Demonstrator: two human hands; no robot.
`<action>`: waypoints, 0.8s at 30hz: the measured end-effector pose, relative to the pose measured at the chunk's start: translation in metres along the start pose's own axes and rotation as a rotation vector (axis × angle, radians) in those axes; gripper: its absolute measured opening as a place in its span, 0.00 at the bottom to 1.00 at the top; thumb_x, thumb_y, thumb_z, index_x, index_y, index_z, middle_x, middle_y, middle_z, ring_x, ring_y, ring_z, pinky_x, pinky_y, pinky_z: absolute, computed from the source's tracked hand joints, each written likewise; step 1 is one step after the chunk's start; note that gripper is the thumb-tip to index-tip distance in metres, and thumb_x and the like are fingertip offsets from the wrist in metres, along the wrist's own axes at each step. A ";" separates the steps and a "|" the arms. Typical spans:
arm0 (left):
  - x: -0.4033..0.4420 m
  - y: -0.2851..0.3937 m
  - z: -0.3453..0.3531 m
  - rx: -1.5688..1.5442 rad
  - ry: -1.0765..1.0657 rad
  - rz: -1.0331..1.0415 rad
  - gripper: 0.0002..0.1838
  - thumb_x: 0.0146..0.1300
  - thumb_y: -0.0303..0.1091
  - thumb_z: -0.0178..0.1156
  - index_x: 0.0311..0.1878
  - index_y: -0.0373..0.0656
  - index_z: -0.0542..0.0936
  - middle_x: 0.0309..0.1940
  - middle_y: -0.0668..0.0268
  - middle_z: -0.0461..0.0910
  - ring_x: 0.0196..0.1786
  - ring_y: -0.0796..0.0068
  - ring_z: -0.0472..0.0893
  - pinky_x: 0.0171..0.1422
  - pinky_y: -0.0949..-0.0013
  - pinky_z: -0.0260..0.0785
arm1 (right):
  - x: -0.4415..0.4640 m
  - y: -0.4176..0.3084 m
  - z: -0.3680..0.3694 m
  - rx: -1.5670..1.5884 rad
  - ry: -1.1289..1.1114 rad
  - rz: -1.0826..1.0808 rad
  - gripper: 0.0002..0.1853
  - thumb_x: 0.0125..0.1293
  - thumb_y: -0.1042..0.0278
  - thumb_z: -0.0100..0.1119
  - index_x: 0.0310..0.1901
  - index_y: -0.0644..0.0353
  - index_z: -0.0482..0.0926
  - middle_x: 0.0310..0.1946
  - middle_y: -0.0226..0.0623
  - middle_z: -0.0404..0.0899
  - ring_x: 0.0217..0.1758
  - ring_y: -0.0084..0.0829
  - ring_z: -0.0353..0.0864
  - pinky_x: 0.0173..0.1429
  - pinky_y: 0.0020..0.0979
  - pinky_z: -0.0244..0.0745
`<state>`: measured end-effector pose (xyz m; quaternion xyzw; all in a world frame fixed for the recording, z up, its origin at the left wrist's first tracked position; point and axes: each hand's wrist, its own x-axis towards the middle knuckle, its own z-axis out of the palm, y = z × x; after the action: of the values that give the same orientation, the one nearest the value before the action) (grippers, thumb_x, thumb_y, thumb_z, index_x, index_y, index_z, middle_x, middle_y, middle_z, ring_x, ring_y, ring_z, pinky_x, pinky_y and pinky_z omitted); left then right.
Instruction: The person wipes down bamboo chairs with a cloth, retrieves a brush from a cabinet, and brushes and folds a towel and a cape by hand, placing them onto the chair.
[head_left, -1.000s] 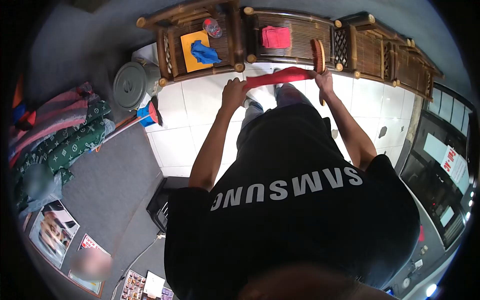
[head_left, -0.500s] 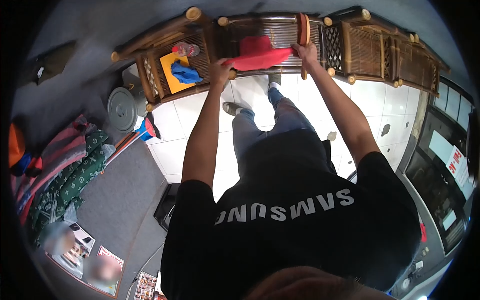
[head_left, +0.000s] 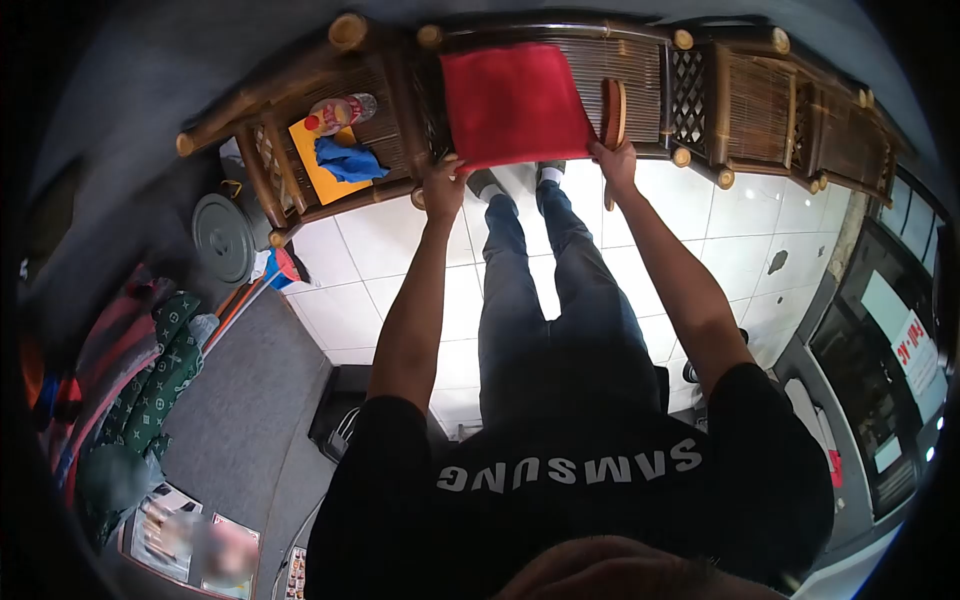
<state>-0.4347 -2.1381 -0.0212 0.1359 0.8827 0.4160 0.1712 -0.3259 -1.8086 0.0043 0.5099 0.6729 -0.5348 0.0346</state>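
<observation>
A red cloth (head_left: pixel 515 105) lies spread over the slatted bamboo bench (head_left: pixel 635 65), its front edge at the bench's front. My left hand (head_left: pixel 443 188) is closed on the cloth's front left corner. At the front right corner, my right hand (head_left: pixel 615 168) pinches the cloth. A long, narrow brown wooden brush (head_left: pixel 613 110) runs through the same right hand, one end over the bench and the other sticking out below the hand past the front edge. Its bristles cannot be made out.
On the left seat lie a plastic bottle (head_left: pixel 340 114), a yellow folder (head_left: pixel 318 183) and a blue cloth (head_left: pixel 350 160). A grey lidded bin (head_left: pixel 224 238) and orange-handled cleaning tools (head_left: pixel 236 312) stand at left. A glass door (head_left: pixel 875 350) is at right.
The red cloth was bunched and lifted between my hands; now it lies flat across the bench. The brush has come forward with my right hand. My feet have moved closer together.
</observation>
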 end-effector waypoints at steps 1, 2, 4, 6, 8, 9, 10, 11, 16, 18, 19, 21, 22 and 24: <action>-0.004 -0.017 0.011 0.040 -0.055 -0.054 0.13 0.61 0.36 0.71 0.46 0.42 0.88 0.40 0.54 0.87 0.44 0.58 0.86 0.50 0.62 0.77 | 0.004 0.018 0.006 -0.014 -0.005 0.065 0.16 0.57 0.72 0.69 0.45 0.66 0.76 0.33 0.36 0.82 0.35 0.26 0.82 0.37 0.30 0.79; -0.009 -0.029 0.020 0.080 -0.111 -0.112 0.13 0.61 0.37 0.71 0.47 0.43 0.88 0.41 0.54 0.87 0.45 0.58 0.86 0.50 0.62 0.77 | 0.010 0.036 0.011 0.018 -0.025 0.034 0.18 0.54 0.70 0.70 0.43 0.66 0.76 0.32 0.39 0.83 0.28 0.28 0.83 0.32 0.31 0.80; -0.016 -0.049 0.033 0.156 -0.190 -0.201 0.16 0.60 0.43 0.72 0.47 0.44 0.88 0.41 0.54 0.87 0.46 0.56 0.86 0.50 0.62 0.76 | 0.017 0.060 0.018 -0.018 -0.022 0.075 0.18 0.53 0.70 0.70 0.43 0.67 0.76 0.31 0.38 0.83 0.29 0.28 0.83 0.33 0.31 0.80; -0.015 -0.065 0.044 0.168 -0.212 -0.230 0.17 0.61 0.45 0.71 0.47 0.45 0.88 0.40 0.54 0.87 0.46 0.55 0.86 0.50 0.61 0.77 | 0.027 0.070 0.025 -0.025 -0.016 0.111 0.18 0.54 0.71 0.70 0.44 0.67 0.76 0.32 0.38 0.83 0.31 0.28 0.84 0.34 0.31 0.81; -0.010 -0.071 0.047 0.150 -0.221 -0.248 0.18 0.62 0.47 0.70 0.48 0.45 0.88 0.39 0.53 0.87 0.46 0.54 0.86 0.49 0.60 0.77 | 0.030 0.064 0.028 -0.009 -0.009 0.154 0.17 0.57 0.72 0.70 0.46 0.67 0.76 0.34 0.38 0.83 0.34 0.29 0.85 0.36 0.30 0.81; -0.002 -0.071 0.047 0.125 -0.217 -0.252 0.18 0.62 0.47 0.69 0.48 0.46 0.87 0.39 0.53 0.87 0.46 0.55 0.86 0.49 0.59 0.77 | 0.034 0.059 0.029 -0.006 -0.016 0.149 0.17 0.57 0.72 0.70 0.46 0.67 0.77 0.33 0.38 0.83 0.34 0.29 0.85 0.36 0.31 0.81; 0.008 -0.067 0.045 0.100 -0.212 -0.253 0.18 0.63 0.48 0.69 0.49 0.46 0.87 0.38 0.53 0.87 0.46 0.55 0.86 0.49 0.59 0.77 | 0.041 0.051 0.030 -0.002 -0.022 0.143 0.17 0.57 0.72 0.71 0.45 0.67 0.77 0.33 0.38 0.84 0.34 0.29 0.84 0.36 0.31 0.81; 0.023 -0.058 0.040 0.113 -0.228 -0.283 0.19 0.63 0.48 0.68 0.50 0.46 0.87 0.38 0.52 0.87 0.45 0.55 0.86 0.49 0.59 0.77 | 0.050 0.046 0.032 0.001 -0.028 0.136 0.17 0.57 0.72 0.71 0.45 0.67 0.77 0.32 0.38 0.84 0.34 0.29 0.84 0.36 0.31 0.80; 0.097 -0.068 0.040 0.206 -0.137 -0.268 0.21 0.64 0.49 0.67 0.52 0.42 0.84 0.37 0.53 0.87 0.44 0.56 0.87 0.47 0.60 0.77 | 0.105 0.014 0.049 0.063 0.002 0.018 0.14 0.56 0.72 0.69 0.41 0.70 0.79 0.30 0.39 0.84 0.31 0.30 0.84 0.35 0.31 0.78; 0.131 -0.039 0.021 0.136 -0.163 -0.218 0.22 0.64 0.49 0.67 0.52 0.41 0.83 0.38 0.53 0.87 0.44 0.58 0.87 0.48 0.60 0.77 | 0.123 -0.009 0.060 0.154 0.027 0.003 0.13 0.56 0.73 0.69 0.41 0.71 0.80 0.30 0.39 0.84 0.32 0.30 0.84 0.36 0.31 0.78; 0.145 -0.037 0.019 0.089 -0.156 -0.223 0.22 0.64 0.48 0.67 0.52 0.41 0.83 0.39 0.53 0.87 0.44 0.58 0.87 0.49 0.60 0.77 | 0.139 -0.012 0.064 0.147 0.015 0.014 0.14 0.56 0.72 0.69 0.41 0.70 0.80 0.30 0.39 0.84 0.32 0.31 0.84 0.36 0.31 0.78; 0.167 -0.047 0.024 -0.005 -0.138 -0.234 0.21 0.65 0.47 0.66 0.52 0.41 0.82 0.39 0.53 0.87 0.45 0.58 0.87 0.50 0.59 0.77 | 0.172 -0.009 0.076 0.132 -0.010 0.036 0.15 0.57 0.70 0.70 0.42 0.68 0.79 0.31 0.39 0.85 0.32 0.32 0.84 0.36 0.31 0.79; 0.168 -0.050 0.030 0.011 -0.037 -0.205 0.22 0.65 0.49 0.65 0.54 0.43 0.82 0.39 0.55 0.87 0.44 0.59 0.87 0.49 0.60 0.77 | 0.181 -0.004 0.081 0.138 0.027 -0.004 0.16 0.57 0.68 0.70 0.43 0.67 0.79 0.31 0.39 0.85 0.32 0.32 0.85 0.37 0.31 0.79; 0.175 -0.055 0.043 0.044 0.166 -0.136 0.24 0.66 0.53 0.64 0.56 0.46 0.82 0.39 0.58 0.88 0.41 0.61 0.87 0.48 0.60 0.77 | 0.197 0.008 0.091 0.155 0.104 -0.093 0.18 0.57 0.65 0.71 0.45 0.65 0.79 0.32 0.40 0.85 0.32 0.33 0.85 0.37 0.32 0.79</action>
<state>-0.5807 -2.0755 -0.1230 0.0447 0.9099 0.3938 0.1224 -0.4593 -1.7507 -0.1567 0.5066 0.6532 -0.5590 -0.0648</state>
